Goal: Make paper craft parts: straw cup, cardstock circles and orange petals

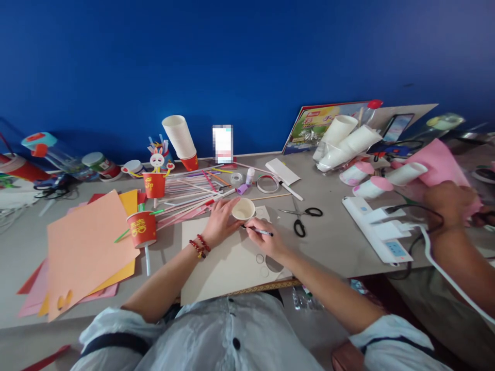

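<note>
Head view | Left hand (221, 220) curls against a pale paper cup (243, 209), frame centre | right hand (266, 238) pinches a pen (264, 232) beside it | cup likely light, easily dented; best gripped low | card (216, 273) reaches table (328, 247) edge, lower centre; room widest rightward, below scissors (299, 216)

Beyond the right grip (266, 238) rises a plain, deep blue wall (247, 62), its colour turning purplish far to the grip's right. A grey tabletop (332, 242) spreads beneath and to both sides, softly lit, reaching the wall ahead.
</note>
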`<state>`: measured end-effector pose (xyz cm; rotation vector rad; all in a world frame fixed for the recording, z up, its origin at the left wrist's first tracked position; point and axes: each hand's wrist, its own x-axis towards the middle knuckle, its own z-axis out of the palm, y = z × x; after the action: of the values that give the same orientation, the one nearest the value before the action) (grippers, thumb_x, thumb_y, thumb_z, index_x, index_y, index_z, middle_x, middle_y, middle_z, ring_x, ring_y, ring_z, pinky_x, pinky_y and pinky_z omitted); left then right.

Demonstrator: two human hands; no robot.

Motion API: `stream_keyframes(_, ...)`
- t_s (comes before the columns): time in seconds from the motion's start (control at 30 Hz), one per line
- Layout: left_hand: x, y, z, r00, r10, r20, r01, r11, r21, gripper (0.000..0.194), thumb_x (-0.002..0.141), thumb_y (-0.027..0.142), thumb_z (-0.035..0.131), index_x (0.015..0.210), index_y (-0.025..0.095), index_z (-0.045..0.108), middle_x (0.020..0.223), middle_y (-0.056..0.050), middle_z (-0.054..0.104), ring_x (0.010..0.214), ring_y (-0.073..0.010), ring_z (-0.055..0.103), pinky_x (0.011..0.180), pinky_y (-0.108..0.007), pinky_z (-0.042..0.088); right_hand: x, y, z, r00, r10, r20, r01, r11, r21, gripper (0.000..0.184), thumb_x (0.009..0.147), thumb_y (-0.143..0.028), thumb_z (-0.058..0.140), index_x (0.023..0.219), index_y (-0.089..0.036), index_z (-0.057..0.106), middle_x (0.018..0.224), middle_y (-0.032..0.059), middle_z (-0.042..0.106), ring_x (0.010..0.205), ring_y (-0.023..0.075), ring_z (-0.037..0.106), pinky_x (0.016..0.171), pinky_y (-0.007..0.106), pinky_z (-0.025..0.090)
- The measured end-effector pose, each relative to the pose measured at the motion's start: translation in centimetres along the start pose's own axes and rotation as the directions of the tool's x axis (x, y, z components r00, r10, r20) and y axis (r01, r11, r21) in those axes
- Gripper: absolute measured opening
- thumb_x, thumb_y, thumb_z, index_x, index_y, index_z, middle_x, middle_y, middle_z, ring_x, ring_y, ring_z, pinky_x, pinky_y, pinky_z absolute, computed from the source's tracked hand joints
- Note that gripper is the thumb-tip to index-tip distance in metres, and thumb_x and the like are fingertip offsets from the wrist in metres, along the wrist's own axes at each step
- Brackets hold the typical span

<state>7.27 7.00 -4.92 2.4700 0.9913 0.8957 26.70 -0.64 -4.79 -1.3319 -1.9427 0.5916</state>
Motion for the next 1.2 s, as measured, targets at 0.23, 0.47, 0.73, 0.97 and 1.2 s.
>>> stream_keyframes(0.23,0.0,0.0,0.0,1.0,-0.009,0.004,0.009,1.0,0.01,0.066,0.089,0.042,0.064,0.147,0.025,0.036,0.132,-0.013,0.06,0.119,-0.0314,0.052,0.102,-0.048,0.038,0.0,0.0,0.3,1.0,-0.017,-0.014,0.016,0.999,-0.051,0.01,0.091,-0.026,0.049,0.087,-0.025,0.058,0.079,0.0022,0.069,0.075,0.0193,0.062,0.072,0.029,0.042)
stream_keyframes(0.47,0.1,0.1,-0.2,1.0,0.007,0.002,-0.007,1.0,0.0,0.067,0.088,0.041,0.066,0.147,0.025,0.036,0.134,-0.012,0.059,0.119,-0.0302,0.052,0.103,-0.048,0.038,0.0,0.0,-0.6,1.0,-0.005,0.007,0.004,1.0,0.012,0.013,0.093,-0.026,0.048,0.086,-0.024,0.058,0.08,0.0036,0.067,0.075,0.0202,0.061,0.072,0.03,0.044)
stream_keyframes(0.73,0.2,0.2,0.0,1.0,-0.006,-0.022,0.006,1.0,0.007,0.067,0.087,0.041,0.068,0.144,0.024,0.039,0.127,-0.014,0.06,0.117,-0.0309,0.054,0.1,-0.048,0.04,-0.1,1.2,-1.2,0.993,0.114,0.027,-0.117,0.979,0.165,0.015,0.095,-0.033,0.047,0.084,-0.025,0.055,0.07,-0.0002,0.062,0.063,0.0166,0.058,0.059,0.025,0.043)
stream_keyframes(0.97,0.1,0.2,-0.1,1.0,-0.001,-0.011,0.001,1.0,0.003,0.067,0.086,0.036,0.07,0.144,0.024,0.039,0.129,-0.014,0.059,0.117,-0.0306,0.053,0.101,-0.047,0.04,0.3,1.7,-1.9,0.979,0.199,0.034,-0.201,0.941,0.271,0.014,0.094,-0.032,0.046,0.083,-0.024,0.052,0.067,-0.0016,0.06,0.055,0.0146,0.054,0.053,0.025,0.043)
stream_keyframes(1.2,0.1,0.3,-0.2,1.0,-0.007,0.002,0.007,1.0,0.009,0.067,0.087,0.036,0.069,0.144,0.023,0.037,0.13,-0.014,0.059,0.118,-0.0295,0.052,0.102,-0.046,0.04,0.9,2.5,-2.1,0.969,0.247,0.019,-0.238,0.906,0.349,0.014,0.093,-0.031,0.047,0.083,-0.023,0.053,0.068,-0.0032,0.055,0.05,0.0114,0.05,0.049,0.022,0.043)
